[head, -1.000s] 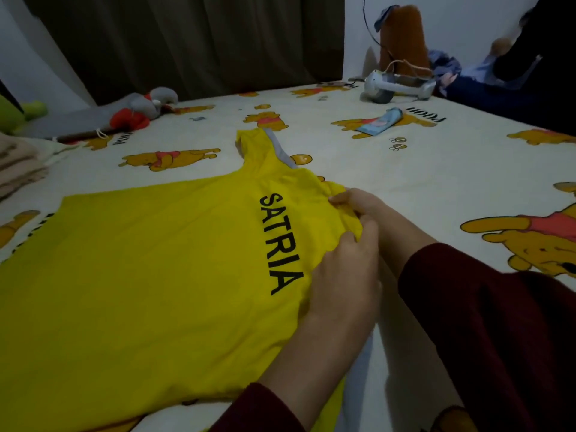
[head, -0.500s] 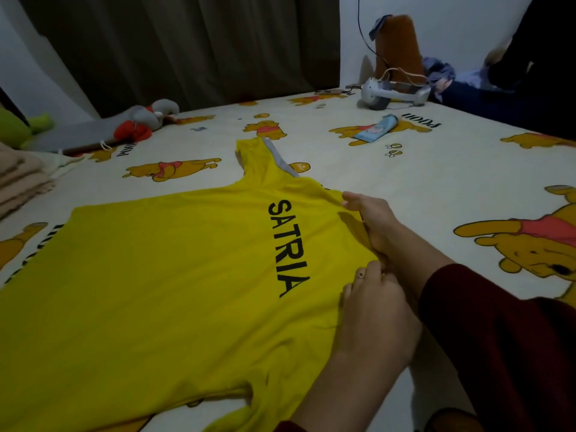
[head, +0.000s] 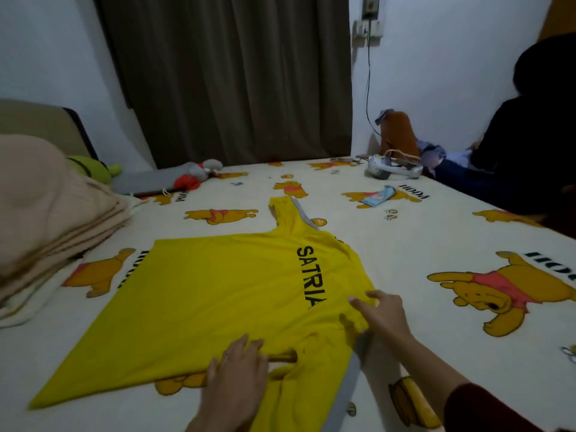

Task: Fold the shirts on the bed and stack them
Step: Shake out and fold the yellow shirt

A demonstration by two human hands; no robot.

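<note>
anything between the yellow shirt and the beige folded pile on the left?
Head view: only bare bedsheet between yellow shirt and beige pile.

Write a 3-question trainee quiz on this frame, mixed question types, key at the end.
1. True or false: the yellow shirt lies spread on the bed sheet with the lettering SATRIA facing up.
2. Multiple choice: where is the left hand? A) flat on the shirt's near edge B) lifting the far sleeve C) on the folded beige stack
3. Short answer: what is the right hand doing with the shirt?

Key
1. True.
2. A.
3. Its fingers are pinching bunched fabric near the collar end, just below the lettering.
</note>
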